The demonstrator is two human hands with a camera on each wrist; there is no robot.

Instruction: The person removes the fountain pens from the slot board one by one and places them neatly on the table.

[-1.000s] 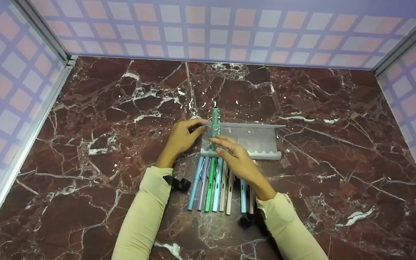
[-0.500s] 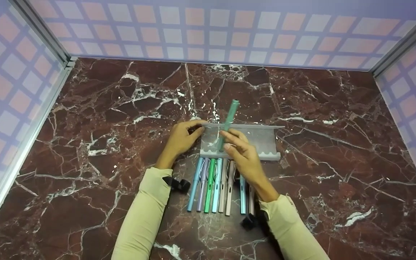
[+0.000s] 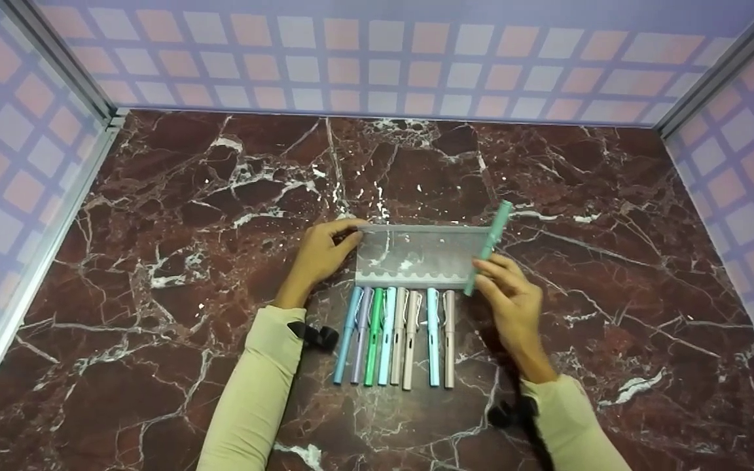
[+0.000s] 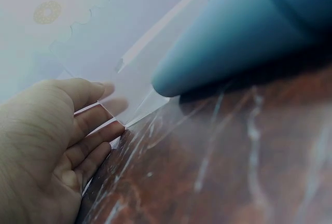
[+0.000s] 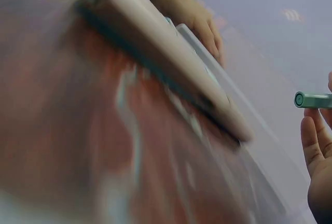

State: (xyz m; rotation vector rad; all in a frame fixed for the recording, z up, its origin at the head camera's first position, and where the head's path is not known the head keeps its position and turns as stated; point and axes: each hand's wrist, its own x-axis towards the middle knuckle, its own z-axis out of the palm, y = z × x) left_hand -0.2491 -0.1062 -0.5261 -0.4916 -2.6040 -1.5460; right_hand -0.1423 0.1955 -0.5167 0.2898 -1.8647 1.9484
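My left hand (image 3: pixel 318 258) pinches the left end of a clear plastic pen stand (image 3: pixel 416 252), which has a scalloped front edge. The left wrist view shows its thumb on one side of the clear sheet and fingers behind. At the stand's right end, my right hand (image 3: pixel 514 304) pinches a sea-green pen (image 3: pixel 497 226) between thumb and fingers, tilted with its top leaning right. One end of that pen shows in the right wrist view, beside the fingers (image 5: pixel 311 141). Capped pens lie in a row before the stand, among them a bright green one (image 3: pixel 374 340) and a purple one (image 3: pixel 360 343).
A gap in the row parts several pens on the left from a light blue pen (image 3: pixel 433 340) and a pinkish-brown pen (image 3: pixel 449 343) on the right. Checked panels (image 3: pixel 377 59) wall the dark red marbled tabletop (image 3: pixel 220 261) at the back and sides.
My right hand has carried the sea-green pen rightward, from over the stand's left part to its right end, and the pen now leans more. The left hand keeps its place on the stand.
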